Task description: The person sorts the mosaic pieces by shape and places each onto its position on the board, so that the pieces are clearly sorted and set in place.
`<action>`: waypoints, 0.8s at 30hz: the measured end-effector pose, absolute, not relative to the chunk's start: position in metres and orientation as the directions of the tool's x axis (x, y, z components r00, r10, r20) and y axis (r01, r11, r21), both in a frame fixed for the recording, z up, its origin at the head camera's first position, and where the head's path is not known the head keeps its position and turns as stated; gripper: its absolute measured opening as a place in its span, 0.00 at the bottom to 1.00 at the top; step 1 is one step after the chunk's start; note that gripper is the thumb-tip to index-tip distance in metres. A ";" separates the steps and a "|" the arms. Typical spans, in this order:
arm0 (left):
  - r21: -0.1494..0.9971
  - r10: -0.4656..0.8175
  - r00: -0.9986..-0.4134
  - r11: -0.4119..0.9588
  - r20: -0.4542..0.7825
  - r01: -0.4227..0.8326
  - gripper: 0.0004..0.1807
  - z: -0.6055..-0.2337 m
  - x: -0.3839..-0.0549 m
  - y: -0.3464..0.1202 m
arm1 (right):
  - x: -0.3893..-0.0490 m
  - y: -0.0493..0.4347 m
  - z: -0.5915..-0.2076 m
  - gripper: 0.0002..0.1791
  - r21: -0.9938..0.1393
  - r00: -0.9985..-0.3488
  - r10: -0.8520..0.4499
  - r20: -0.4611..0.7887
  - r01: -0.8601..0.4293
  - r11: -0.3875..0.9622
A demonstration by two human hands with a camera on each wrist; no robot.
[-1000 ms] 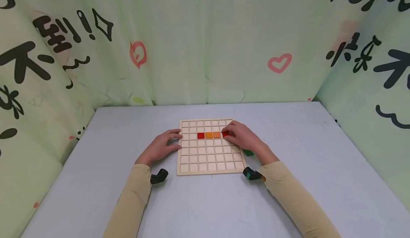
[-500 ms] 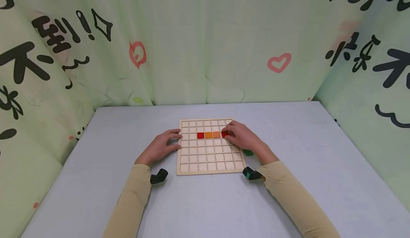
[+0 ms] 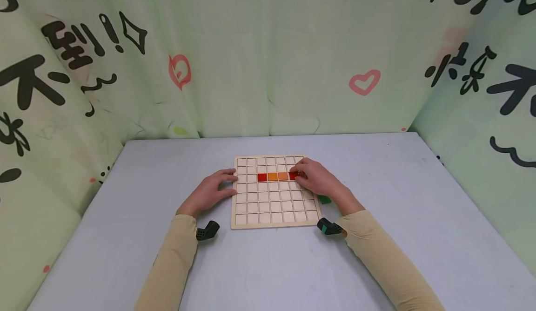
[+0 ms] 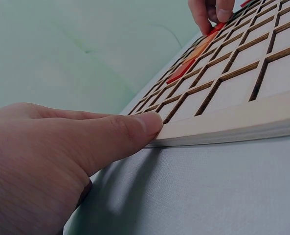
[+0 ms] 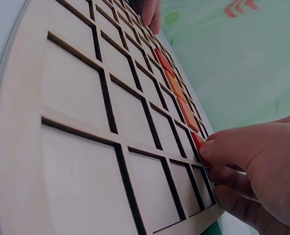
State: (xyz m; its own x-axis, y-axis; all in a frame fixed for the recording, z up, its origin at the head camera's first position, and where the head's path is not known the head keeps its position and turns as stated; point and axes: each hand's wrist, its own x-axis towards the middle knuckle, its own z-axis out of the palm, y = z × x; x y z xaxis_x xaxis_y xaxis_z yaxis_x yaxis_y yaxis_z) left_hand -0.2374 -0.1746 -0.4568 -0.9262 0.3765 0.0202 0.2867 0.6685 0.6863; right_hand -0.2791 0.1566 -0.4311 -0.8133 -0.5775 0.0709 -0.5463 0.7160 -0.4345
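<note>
A wooden grid board [image 3: 274, 226] lies flat on the table. One row holds a red square tile [image 3: 262, 177], then an orange tile [image 3: 273, 177] and a lighter orange tile [image 3: 283, 176]. Just right of them, my right hand [image 3: 320, 179] pinches another red tile [image 3: 292, 176] down at the same row, partly covered by the fingers. In the right wrist view the thumb [image 5: 218, 148] lies against that tile's edge. My left hand [image 3: 208, 192] rests at the board's left edge, fingers spread; the left wrist view shows its thumb [image 4: 147, 123] straight on the frame.
Something green [image 3: 324, 199] lies by the board's right edge, partly hidden under the right wrist. Black cameras [image 3: 208, 231] sit on both wrists. A printed green curtain [image 3: 268, 55] surrounds the white table [image 3: 268, 273] at the back and sides.
Both hands keep their places at the board. The red tile at the right hand shows slightly further left than a second ago, closer to the lighter orange tile.
</note>
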 end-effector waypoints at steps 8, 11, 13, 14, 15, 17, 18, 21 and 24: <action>0.686 0.374 -0.927 0.671 0.017 0.283 0.24 -0.456 -0.237 -0.174 | -0.280 0.157 -0.433 0.13 -0.429 -0.803 -0.590 0.089 -0.565 0.705; 0.684 0.374 -0.927 0.672 0.016 0.283 0.24 -0.456 -0.237 -0.174 | -0.280 0.157 -0.433 0.13 -0.428 -0.801 -0.591 0.095 -0.569 0.702; 0.685 0.373 -0.928 0.672 0.016 0.282 0.24 -0.456 -0.237 -0.174 | -0.281 0.158 -0.433 0.14 -0.433 -0.808 -0.582 0.090 -0.558 0.708; 0.684 0.373 -0.928 0.672 0.016 0.283 0.24 -0.456 -0.237 -0.174 | -0.281 0.158 -0.434 0.14 -0.437 -0.814 -0.575 0.086 -0.549 0.712; 0.683 0.373 -0.928 0.673 0.017 0.283 0.24 -0.456 -0.237 -0.174 | -0.281 0.158 -0.434 0.14 -0.442 -0.819 -0.568 0.082 -0.541 0.716; 0.682 0.373 -0.928 0.674 0.018 0.284 0.24 -0.456 -0.237 -0.174 | -0.281 0.158 -0.434 0.14 -0.449 -0.828 -0.556 0.074 -0.526 0.722; 0.681 0.373 -0.928 0.675 0.018 0.284 0.24 -0.456 -0.237 -0.174 | -0.281 0.158 -0.435 0.14 -0.453 -0.830 -0.553 0.073 -0.521 0.723; 0.679 0.371 -0.929 0.677 0.016 0.282 0.24 -0.457 -0.237 -0.174 | -0.282 0.158 -0.436 0.13 -0.454 -0.827 -0.557 0.076 -0.527 0.719; 0.682 0.368 -0.930 0.677 0.012 0.277 0.24 -0.457 -0.237 -0.174 | -0.282 0.158 -0.436 0.13 -0.452 -0.818 -0.567 0.091 -0.542 0.709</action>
State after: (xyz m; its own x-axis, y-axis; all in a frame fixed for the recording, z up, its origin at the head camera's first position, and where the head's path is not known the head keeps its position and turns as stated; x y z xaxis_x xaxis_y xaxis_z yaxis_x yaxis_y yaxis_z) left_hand -0.2373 -0.1740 -0.4569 -0.9296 0.3684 0.0123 0.2772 0.6766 0.6822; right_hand -0.2818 0.1578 -0.4365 -0.8183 -0.5675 0.0913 -0.5418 0.7086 -0.4520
